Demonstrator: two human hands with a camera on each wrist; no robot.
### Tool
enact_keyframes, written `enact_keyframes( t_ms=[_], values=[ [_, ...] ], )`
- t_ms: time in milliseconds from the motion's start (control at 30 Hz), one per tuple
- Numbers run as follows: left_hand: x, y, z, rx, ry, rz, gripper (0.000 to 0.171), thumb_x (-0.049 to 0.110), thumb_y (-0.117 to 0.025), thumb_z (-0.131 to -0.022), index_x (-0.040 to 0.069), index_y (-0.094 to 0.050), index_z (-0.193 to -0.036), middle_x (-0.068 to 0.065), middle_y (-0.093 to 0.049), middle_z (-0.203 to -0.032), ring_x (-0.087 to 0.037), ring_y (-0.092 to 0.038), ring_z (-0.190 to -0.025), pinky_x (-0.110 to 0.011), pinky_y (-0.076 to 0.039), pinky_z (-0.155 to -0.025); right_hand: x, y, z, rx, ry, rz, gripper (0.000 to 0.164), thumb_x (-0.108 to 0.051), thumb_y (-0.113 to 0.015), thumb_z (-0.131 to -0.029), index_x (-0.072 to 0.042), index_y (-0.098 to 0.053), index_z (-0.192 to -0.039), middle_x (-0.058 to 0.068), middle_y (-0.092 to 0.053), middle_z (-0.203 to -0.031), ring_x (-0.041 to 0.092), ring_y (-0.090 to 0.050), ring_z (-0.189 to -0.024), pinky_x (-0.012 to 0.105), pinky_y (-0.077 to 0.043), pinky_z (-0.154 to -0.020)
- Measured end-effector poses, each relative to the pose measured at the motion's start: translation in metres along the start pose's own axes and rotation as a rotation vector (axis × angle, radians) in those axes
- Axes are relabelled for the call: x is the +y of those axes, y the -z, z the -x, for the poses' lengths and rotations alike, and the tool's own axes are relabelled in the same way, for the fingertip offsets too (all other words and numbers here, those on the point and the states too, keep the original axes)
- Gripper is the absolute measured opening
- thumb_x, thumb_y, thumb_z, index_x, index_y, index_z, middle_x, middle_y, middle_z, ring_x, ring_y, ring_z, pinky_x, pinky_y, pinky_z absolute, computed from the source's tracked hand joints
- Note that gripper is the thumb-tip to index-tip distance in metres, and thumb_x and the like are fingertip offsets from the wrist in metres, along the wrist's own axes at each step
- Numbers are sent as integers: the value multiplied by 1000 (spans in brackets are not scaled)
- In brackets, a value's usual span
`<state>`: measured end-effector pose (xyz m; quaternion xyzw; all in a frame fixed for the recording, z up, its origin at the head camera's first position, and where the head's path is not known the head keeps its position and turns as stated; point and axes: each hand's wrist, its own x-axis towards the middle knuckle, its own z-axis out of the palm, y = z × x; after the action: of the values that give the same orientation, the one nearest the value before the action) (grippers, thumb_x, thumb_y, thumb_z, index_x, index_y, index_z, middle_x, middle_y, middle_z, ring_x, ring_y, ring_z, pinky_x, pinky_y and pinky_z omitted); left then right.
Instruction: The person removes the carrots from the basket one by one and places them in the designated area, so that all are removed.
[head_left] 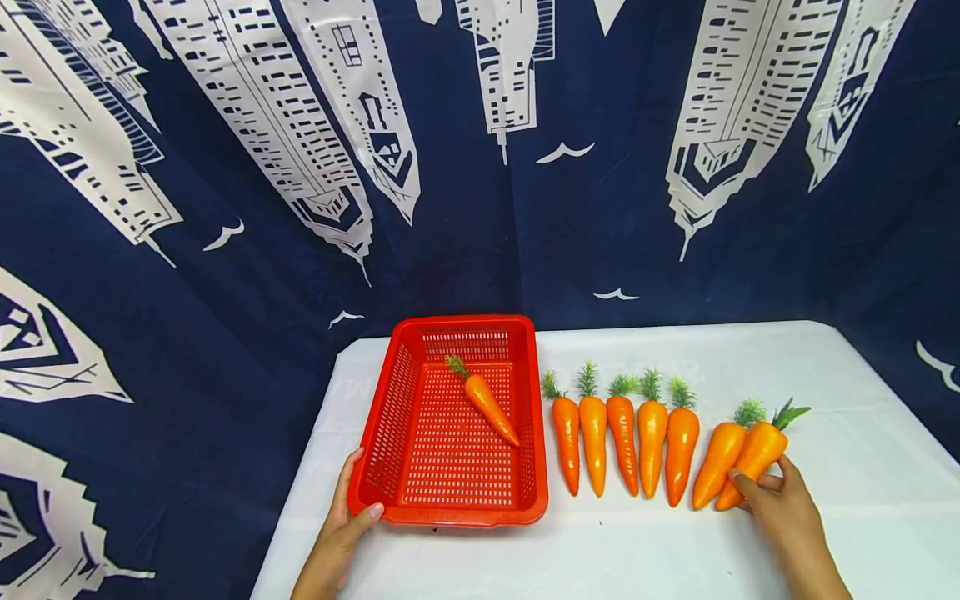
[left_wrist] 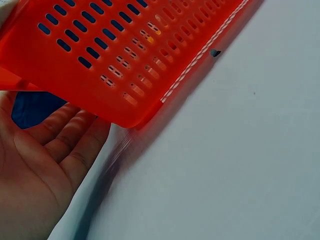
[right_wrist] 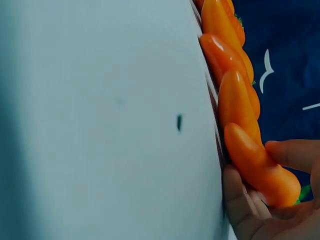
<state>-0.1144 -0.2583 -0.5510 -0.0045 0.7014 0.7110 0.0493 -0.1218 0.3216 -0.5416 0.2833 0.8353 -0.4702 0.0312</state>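
A red plastic basket [head_left: 462, 518] with slotted walls stands on the table, one carrot [head_left: 489, 407] lying inside it. My left hand [head_left: 337, 533] grips the basket's near left corner, thumb over the rim and fingers along the outer wall. In the left wrist view those fingers [left_wrist: 82, 142] lie under the rim. At the right end of the carrot row, my right hand [head_left: 776, 504] pinches a carrot [head_left: 759, 450] with green leaves between thumb and fingers. That carrot [right_wrist: 260, 167] overlaps its neighbour [head_left: 718, 458] on the left.
Several carrots [head_left: 592, 442] with green tops lie side by side between the basket and my right hand. A white cloth [head_left: 637, 558] covers the table. Behind hangs a dark blue curtain [head_left: 465, 242] printed with white buildings and birds.
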Motion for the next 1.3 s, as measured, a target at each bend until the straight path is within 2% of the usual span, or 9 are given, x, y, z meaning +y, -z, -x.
enact_keyframes(
  t_ms=[100,333,433,533,667,867,967,1100,1300],
  values=[
    [0,0,0,4,6,-2,85,8,-62,-94,35,-15,-160,0,-14,-162,0,-35,-136,-12,-36,-102,0,3,-2,-40,23,67,97,-42,-58,-99,8,2,-157,16,-68,-96,11,-69,-66,24,-53,-61],
    [1,-1,-1,-2,-24,7,85,6,-61,-94,31,-15,-161,-3,-15,-162,-1,-37,-135,-12,-36,-102,-1,5,-5,-118,37,175,107,-60,-54,-97,13,-1,-155,30,-61,-118,15,-65,-74,30,-50,-65],
    [1,-1,-1,-3,-29,6,85,6,-61,-94,31,-15,-161,-4,-15,-162,-1,-36,-135,-13,-36,-102,-2,5,-5,-112,37,216,105,-60,-55,-96,14,-7,-155,33,-55,-126,28,-64,-89,35,-48,-71],
    [1,-1,0,1,-19,3,85,6,-61,-94,32,-16,-161,-2,-15,-162,-1,-35,-135,-12,-35,-102,-2,4,-5,-98,60,255,101,-56,-54,-97,17,-12,-153,38,-49,-134,44,-60,-107,47,-50,-81],
    [0,0,0,8,-8,3,85,6,-61,-93,33,-16,-161,-1,-16,-162,-1,-36,-135,-12,-35,-102,-2,3,-5,-74,75,249,95,-50,-56,-99,17,-15,-152,40,-44,-139,52,-53,-118,54,-49,-90],
    [-1,2,-1,6,8,13,86,6,-62,-93,35,-16,-160,0,-17,-161,-1,-37,-135,-13,-36,-103,-2,2,-4,-32,56,205,93,-46,-59,-98,14,-14,-154,39,-41,-142,52,-52,-123,41,-55,-80],
    [-1,2,-2,2,3,16,86,5,-61,-93,34,-16,-160,0,-16,-161,0,-37,-135,-13,-36,-103,-2,3,-3,-29,58,183,92,-46,-57,-99,12,-13,-155,39,-38,-143,53,-49,-127,30,-54,-72],
    [-1,2,-2,-2,-18,14,85,5,-61,-94,32,-16,-161,-1,-16,-162,0,-38,-135,-13,-36,-103,-4,5,-1,-5,61,156,88,-43,-56,-100,11,-15,-156,37,-37,-144,52,-48,-130,12,-39,-61],
    [0,1,-2,-7,-33,5,84,5,-60,-94,31,-16,-161,-2,-16,-162,0,-38,-134,-13,-36,-103,-4,6,1,32,37,117,87,-42,-57,-100,10,-16,-156,36,-35,-143,51,-46,-130,7,-33,-57]
  ],
)
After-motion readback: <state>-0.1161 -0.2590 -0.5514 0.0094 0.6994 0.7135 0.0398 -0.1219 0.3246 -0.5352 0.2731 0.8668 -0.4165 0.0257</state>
